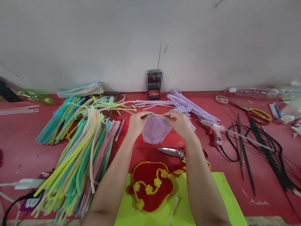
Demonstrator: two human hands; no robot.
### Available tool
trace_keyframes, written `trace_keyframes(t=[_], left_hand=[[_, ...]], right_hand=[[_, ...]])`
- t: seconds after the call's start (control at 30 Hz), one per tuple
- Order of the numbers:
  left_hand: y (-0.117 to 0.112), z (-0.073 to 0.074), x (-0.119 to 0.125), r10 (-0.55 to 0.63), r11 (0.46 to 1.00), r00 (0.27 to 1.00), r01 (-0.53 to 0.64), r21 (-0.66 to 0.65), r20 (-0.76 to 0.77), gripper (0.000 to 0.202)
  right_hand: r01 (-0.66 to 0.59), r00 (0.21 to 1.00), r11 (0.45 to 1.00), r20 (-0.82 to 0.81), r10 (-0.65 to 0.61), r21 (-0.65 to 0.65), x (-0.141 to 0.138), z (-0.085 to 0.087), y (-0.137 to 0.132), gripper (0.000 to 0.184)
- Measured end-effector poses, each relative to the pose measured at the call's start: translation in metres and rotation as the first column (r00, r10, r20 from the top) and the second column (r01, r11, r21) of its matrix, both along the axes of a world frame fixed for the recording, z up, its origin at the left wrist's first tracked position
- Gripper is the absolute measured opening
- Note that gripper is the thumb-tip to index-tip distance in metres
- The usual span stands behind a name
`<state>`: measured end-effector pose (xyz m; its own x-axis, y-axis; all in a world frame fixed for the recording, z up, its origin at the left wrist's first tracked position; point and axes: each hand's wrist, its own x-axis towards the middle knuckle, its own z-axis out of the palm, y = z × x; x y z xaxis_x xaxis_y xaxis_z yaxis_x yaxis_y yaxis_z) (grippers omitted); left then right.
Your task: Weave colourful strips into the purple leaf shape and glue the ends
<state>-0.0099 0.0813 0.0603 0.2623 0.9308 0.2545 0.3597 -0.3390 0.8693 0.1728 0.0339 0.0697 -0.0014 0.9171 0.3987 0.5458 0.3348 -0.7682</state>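
Both my hands are raised over the red table (15,139), holding a rounded lilac piece (156,130) woven from fuzzy pipe cleaners. My left hand (135,123) pinches its upper left edge. My right hand (179,122) pinches its upper right edge, fingers curled. A loose heap of lilac pipe cleaners (186,106) lies just behind my hands. Below my wrists rests a red pouch-shaped piece (151,186) trimmed with yellow flowers, partly on a lime green sheet (139,223). Scissors (173,152) lie between the lilac piece and the red piece.
A big pile of green, yellow and pink pipe cleaners (78,158) fills the left. A pink glue gun (215,132), black cable and dark wire stems (264,152) lie to the right, with yellow-handled scissors (256,112) and a plastic bottle (259,92) farther back. A white wall stands behind.
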Motion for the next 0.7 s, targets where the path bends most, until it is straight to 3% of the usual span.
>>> trace_keyframes(t=[0.47,0.7], left_hand=[[-0.0062,0.0089,0.0019,-0.074,0.997,0.997,0.074,0.006,-0.034,0.018],[-0.0075,0.01,0.0026,-0.105,0.994,0.994,0.105,0.006,0.036,0.018]], right_hand=[[0.034,0.999,0.997,-0.036,-0.037,-0.062,-0.0064,0.008,-0.0025,0.022],[0.022,0.998,0.996,-0.051,-0.027,-0.084,-0.0059,0.0077,-0.0028,0.025]])
